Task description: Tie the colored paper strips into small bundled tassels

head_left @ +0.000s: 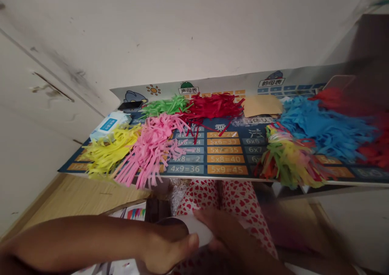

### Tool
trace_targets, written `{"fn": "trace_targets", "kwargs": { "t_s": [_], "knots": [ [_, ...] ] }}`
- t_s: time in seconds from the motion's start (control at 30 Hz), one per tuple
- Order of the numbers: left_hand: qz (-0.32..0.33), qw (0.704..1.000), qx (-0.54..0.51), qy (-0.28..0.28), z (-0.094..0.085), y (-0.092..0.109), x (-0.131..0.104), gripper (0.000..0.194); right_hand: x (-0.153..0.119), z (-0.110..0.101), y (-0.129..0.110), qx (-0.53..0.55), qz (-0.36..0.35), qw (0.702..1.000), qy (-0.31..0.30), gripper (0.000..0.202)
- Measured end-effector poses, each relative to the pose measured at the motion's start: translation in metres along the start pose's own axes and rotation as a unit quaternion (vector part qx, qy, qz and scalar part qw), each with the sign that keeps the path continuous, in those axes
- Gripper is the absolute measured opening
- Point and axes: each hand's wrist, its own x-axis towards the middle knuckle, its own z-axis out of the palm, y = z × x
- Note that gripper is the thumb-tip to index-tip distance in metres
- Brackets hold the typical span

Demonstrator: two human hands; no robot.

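Gripping blurred white object point(199, 231) near, over lap point(199, 196), with left hand point(167, 248); touching same with right hand point(220, 226), can't tell if clamped. Looks mid-handling; likely calls for steady two-handed control next. Farther, pink strips point(154, 141) left, multicoloured bundle point(291, 157) right; far, red strips point(214, 107).

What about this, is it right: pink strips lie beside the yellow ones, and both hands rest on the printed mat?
Partly wrong: the head view shows the left hand and right hand off the printed mat, nearer the body. The pink strips do lie beside the yellow strips.
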Motion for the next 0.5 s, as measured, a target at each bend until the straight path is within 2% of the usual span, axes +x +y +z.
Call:
{"fn": "trace_targets", "kwargs": {
  "t_s": [0.07,0.13,0.3,0.5],
  "knots": [
    [-0.079,0.995,0.036,-0.046,-0.008,0.01,-0.002,0.07,0.0,0.001,-0.002,0.031,0.023,0.999,0.021,0.045],
    [-0.116,0.991,0.03,-0.059,-0.015,0.022,-0.004,0.067,0.001,0.001,-0.004,0.068,0.051,0.996,0.036,0.04],
    [-0.026,0.998,-0.025,0.048,-0.027,0.041,-0.006,0.063,0.001,0.005,-0.001,0.09,0.087,0.989,0.082,0.035],
    [-0.02,0.998,-0.004,0.061,-0.035,0.032,-0.015,0.06,0.006,0.018,0.009,0.015,0.032,0.992,0.119,0.041]
  ]
}}
